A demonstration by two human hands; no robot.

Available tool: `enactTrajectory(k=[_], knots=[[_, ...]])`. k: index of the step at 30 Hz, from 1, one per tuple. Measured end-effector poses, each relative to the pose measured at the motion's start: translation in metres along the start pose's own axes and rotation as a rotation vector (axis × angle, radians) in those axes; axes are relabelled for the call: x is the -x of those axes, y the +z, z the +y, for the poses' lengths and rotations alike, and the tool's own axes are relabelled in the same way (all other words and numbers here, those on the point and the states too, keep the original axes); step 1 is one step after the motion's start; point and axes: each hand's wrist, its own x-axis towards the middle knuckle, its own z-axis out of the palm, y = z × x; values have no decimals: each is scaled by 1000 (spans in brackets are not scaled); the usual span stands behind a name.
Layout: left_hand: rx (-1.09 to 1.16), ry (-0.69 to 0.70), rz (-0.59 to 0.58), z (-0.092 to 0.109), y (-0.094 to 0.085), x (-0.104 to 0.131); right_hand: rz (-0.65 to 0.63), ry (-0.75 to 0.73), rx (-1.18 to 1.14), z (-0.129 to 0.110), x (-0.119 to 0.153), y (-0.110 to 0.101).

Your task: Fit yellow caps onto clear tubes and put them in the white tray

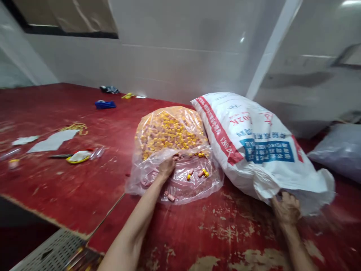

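Clear plastic bag (173, 150) of yellow pieces pinned by left hand (166, 167), fingers curled into its mouth; white sack (254, 146) clutched by right hand (286, 209), steadying both on red table (70, 188).

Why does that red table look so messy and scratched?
The table has paint worn off in pale patches near the hands. A few pink and yellow pieces lie loose in the clear bag's slack mouth. Paper scraps litter the left side.

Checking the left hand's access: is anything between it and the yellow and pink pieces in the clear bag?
Nothing visible: the left hand is already at the clear bag mouth, with loose pieces lying just beside it.
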Motion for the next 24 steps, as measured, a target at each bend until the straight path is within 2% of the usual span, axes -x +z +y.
enactTrajectory(k=[2,3,5,6,8,10,12,14,17,19,21,24], knots=[[41,5,49,0,-4,11,157,144,-54,0,24,-3],[115,10,79,2,-4,20,170,202,-146,-4,35,-6],[383,6,79,8,-3,47,51,270,-382,-17,55,-16],[548,-9,34,14,-2,65,-44,283,-479,-26,62,-22],[842,-54,-144,30,-1,106,-240,238,-613,-46,70,-32],[1055,-84,-322,49,-2,149,-373,121,-668,-68,70,-39],[1217,-102,-435,67,-2,183,-469,7,-697,-89,67,-41],[1314,-124,-495,78,0,206,-541,9,-774,-109,67,-41],[1378,-186,-496,82,2,222,-584,202,-1021,-135,74,-36],[1419,-255,-432,79,3,227,-584,296,-1176,-147,83,-31],[1449,-330,-358,73,4,229,-592,323,-1252,-155,91,-28],[1443,-397,-285,67,5,231,-640,279,-1169,-158,98,-25]])
